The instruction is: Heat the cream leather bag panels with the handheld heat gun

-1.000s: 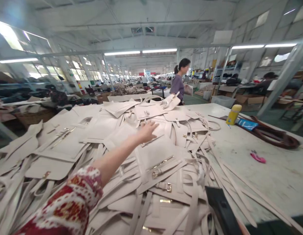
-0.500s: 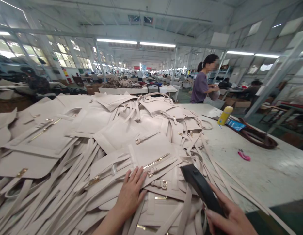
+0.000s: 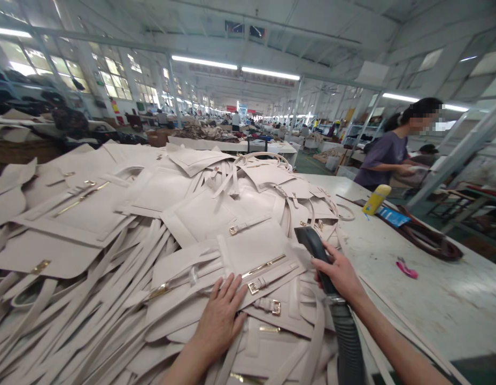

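Note:
My left hand [image 3: 223, 315] lies flat, fingers spread, on a cream leather bag piece [image 3: 252, 246] with a gold zip and buckled straps. My right hand [image 3: 339, 270] is wrapped round a black hose nozzle [image 3: 310, 240], which runs into a ribbed black hose [image 3: 347, 342] leading down out of view. The nozzle's flat tip hangs over the right part of the pile, close to the bag piece. Gold buckles [image 3: 254, 287] sit just right of my left fingertips. Many loose cream straps [image 3: 91, 299] hang from the pile on the left.
On the pale table [image 3: 392, 299] at right stand a yellow bottle [image 3: 376, 199], a blue packet [image 3: 393, 216], a coiled brown strap [image 3: 432, 240] and pink-handled snips [image 3: 407, 269]. A person in a purple shirt [image 3: 386, 152] is beyond the table. More worktables stand behind.
My right hand has moved the nozzle up and forward, bringing its ribbed hose into view. My left hand stays on the bag piece. The person in purple has shifted right and leans forward.

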Motion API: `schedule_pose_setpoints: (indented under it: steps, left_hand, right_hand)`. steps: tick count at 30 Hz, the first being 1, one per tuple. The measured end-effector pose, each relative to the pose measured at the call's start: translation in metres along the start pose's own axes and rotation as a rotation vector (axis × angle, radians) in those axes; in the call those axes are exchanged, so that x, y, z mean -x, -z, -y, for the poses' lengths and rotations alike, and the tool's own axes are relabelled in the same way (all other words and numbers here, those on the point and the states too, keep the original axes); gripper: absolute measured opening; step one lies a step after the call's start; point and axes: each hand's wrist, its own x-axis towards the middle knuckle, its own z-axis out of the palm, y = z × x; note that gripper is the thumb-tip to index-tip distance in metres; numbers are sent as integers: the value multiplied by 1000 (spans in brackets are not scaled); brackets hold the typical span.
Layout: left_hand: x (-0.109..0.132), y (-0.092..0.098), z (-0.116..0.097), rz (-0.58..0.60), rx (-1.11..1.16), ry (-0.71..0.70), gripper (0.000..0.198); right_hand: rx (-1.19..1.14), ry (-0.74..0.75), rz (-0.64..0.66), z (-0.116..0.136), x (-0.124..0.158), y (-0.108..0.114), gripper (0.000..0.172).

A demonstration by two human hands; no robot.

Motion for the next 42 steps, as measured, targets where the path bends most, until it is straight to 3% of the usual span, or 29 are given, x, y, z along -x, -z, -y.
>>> schedule_pose_setpoints:
  steps: [4,7,10,14,19,25,28,31,34,36,42]
  left_hand:
    - [15,2,-13,-41,80,20,52]
    - [37,12,-20,-164,165,74,43]
    - [52,28,-10,-295,202,219,33]
    - [59,34,15,-352,263,312,23]
    - [66,14,18,-460,370,342,16]
    - [71,11,13,-410,383,366,16]
    - [73,15,16,-423,416,376,16]
    - [69,23,20,-483,358,499,19]
    - [58,34,24,-365,205,631,17]
    - [52,39,24,-281,145,643,11]
    - [48,35,18,-280,97,618,11]
  right_hand:
    - [3,34,-14,12,21,4,70]
    - [19,-66,57,11,41,-6,74]
    - [-21,-123,242,9,55,-30,77]
    - [-57,-166,474,13,66,-73,74]
    - [28,-250,609,11,59,-109,73]
    - [-71,-102,549,14,23,-131,65]
    - [-70,-56,496,20,17,-132,66]
    - [-63,-57,501,22,25,-123,68]
    - [-48,-127,553,19,39,-115,70]
    - [-33,-169,553,16,47,-112,72]
    - [8,-184,509,16,60,-106,80]
